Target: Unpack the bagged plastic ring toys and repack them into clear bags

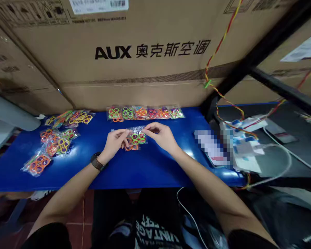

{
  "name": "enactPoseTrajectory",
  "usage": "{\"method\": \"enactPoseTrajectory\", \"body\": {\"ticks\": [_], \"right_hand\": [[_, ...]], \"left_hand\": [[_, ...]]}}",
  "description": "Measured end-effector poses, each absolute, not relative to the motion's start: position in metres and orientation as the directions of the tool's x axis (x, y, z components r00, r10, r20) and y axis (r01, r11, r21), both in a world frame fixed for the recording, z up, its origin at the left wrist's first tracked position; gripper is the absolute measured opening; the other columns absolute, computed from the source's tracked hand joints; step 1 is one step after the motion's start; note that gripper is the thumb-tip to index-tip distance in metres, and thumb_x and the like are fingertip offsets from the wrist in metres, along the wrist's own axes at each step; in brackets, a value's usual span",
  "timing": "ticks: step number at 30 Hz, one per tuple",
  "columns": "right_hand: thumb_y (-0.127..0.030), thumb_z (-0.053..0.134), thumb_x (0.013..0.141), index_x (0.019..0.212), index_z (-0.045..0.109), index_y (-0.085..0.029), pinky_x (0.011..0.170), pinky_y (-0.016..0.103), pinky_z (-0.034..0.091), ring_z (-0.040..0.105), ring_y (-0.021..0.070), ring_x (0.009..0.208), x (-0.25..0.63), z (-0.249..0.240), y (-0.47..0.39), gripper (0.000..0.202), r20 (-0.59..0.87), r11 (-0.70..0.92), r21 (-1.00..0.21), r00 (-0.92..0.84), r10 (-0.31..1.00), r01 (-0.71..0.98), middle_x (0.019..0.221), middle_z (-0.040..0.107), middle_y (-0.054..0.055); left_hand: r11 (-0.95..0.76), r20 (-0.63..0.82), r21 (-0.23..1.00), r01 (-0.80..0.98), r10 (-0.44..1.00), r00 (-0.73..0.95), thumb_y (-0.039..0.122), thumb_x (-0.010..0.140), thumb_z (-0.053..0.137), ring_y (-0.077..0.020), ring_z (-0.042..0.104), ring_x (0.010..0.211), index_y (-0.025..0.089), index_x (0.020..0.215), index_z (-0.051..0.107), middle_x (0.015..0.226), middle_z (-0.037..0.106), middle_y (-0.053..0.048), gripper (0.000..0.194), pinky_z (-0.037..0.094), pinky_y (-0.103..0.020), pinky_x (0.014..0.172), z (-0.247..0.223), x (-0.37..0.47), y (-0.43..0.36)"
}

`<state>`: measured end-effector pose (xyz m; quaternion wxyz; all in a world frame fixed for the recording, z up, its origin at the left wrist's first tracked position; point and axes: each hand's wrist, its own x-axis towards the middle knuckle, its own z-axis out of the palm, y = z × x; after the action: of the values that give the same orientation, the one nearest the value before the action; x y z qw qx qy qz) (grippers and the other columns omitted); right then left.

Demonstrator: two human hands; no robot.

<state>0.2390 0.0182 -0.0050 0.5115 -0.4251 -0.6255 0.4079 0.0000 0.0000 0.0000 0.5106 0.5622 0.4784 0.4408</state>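
On the blue table [155, 169], near the middle of its width, lies a clear packet with green rings [138, 137], and it is between the two hands. The left hand [116, 141] has its thumb and forefinger brought narrowly together on the plastic at the packet's upper left. The right hand [162, 136] pinches in the same way at the upper right, so the green rings lie between and slightly below both pairs of fingertips. Orange rings [132, 147] show just under them; whether these are in a separate packet, I cannot tell. Along the back edge of the blue table stands a row of packets [145, 113]; at its left end are scattered packets [54, 141].
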Motion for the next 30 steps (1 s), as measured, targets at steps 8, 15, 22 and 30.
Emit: {"method": "enactPoseTrajectory", "body": {"ticks": [8, 15, 22, 30], "right_hand": [[-0.043, 0.078, 0.091, 0.093, 0.064, -0.025, 0.074, 0.035, 0.05, 0.062, 0.016, 0.074, 0.241, 0.001, 0.016, 0.023, 0.305, 0.323, -0.94, -0.154, 0.94, 0.111, 0.084, 0.07, 0.0], [-0.042, 0.077, 0.092, 0.103, 0.064, -0.025, 0.076, 0.036, 0.05, 0.063, 0.0166, 0.077, 0.242, -0.001, 0.016, 0.024, 0.321, 0.344, -0.929, -0.167, 0.932, 0.134, 0.092, 0.069, 0.001], [-0.04, 0.081, 0.091, 0.115, 0.063, -0.027, 0.073, 0.035, 0.051, 0.064, 0.0164, 0.076, 0.237, 0.001, 0.009, 0.033, 0.27, 0.298, -0.953, -0.29, 0.918, 0.055, 0.095, 0.073, 0.001], [-0.046, 0.082, 0.089, 0.12, 0.065, -0.028, 0.077, 0.037, 0.055, 0.067, 0.0177, 0.079, 0.238, 0.004, 0.007, 0.04, 0.194, 0.225, -0.974, -0.396, 0.898, 0.033, 0.094, 0.075, 0.0]], "left_hand": [[-0.036, 0.029, 0.998, 0.061, 0.993, 0.113, 0.058, 0.093, 0.073, -0.01, 0.052, 0.036, 0.017, 0.1, 0.077, 0.048, 0.064, 0.001, 0.042, 0.039, -0.021, 0.04, 0.001, 0.003, -0.002], [-0.032, 0.031, 1.0, -0.001, 0.978, 0.205, 0.053, 0.099, 0.064, -0.0127, 0.062, 0.043, 0.017, 0.111, 0.073, 0.065, 0.073, -0.002, 0.039, 0.042, -0.022, 0.042, 0.003, -0.002, -0.002], [-0.295, 0.228, 0.922, 0.25, 0.937, 0.264, 0.05, 0.092, 0.078, -0.0121, 0.064, 0.056, 0.018, 0.104, 0.078, 0.082, 0.078, -0.005, 0.034, 0.048, -0.023, 0.053, 0.01, -0.004, -0.011], [-0.406, 0.288, 0.852, 0.331, 0.891, 0.351, 0.041, 0.097, 0.074, -0.0112, 0.059, 0.055, 0.018, 0.088, 0.079, 0.07, 0.074, -0.001, 0.026, 0.044, -0.023, 0.053, 0.01, 0.001, -0.013]]}}
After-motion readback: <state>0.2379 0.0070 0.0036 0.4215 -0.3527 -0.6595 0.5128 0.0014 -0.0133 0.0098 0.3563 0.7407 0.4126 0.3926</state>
